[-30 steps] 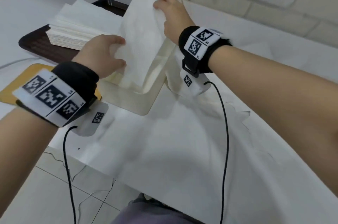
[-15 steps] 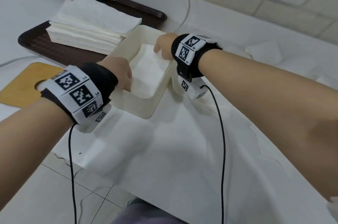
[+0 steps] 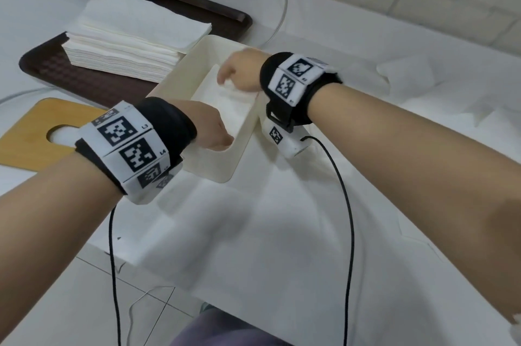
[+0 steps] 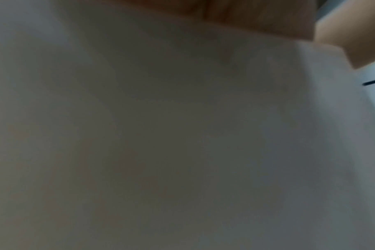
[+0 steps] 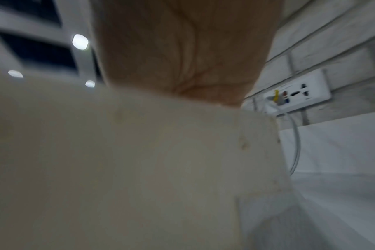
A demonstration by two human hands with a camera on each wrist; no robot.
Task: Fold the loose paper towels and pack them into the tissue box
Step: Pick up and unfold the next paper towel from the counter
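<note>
An open cream tissue box [image 3: 214, 173] stands in the middle of the white table. A folded white paper towel [image 3: 225, 111] lies flat inside it. My left hand [image 3: 211, 132] reaches down into the box's near end. My right hand [image 3: 239, 74] dips in over the right wall, on the towel's far part. Both hands' fingers are hidden by the hands and the box walls. The wrist views are filled by the box wall [image 4: 161, 135] [image 5: 118, 169], with only each palm [image 4: 246, 16] [image 5: 182, 50] above it.
A thick stack of folded towels [image 3: 127, 41] sits on a dark brown tray [image 3: 84, 83] at the back left. A wooden lid with an oval slot [image 3: 28, 131] lies at the left. A large sheet [image 3: 253, 232] covers the near table. Loose towels [image 3: 406, 74] lie right, below a wall socket [image 5: 298, 94].
A second ago both hands held the folded towel upright above the box. They lowered it in, and now it lies flat with both hands down inside.
</note>
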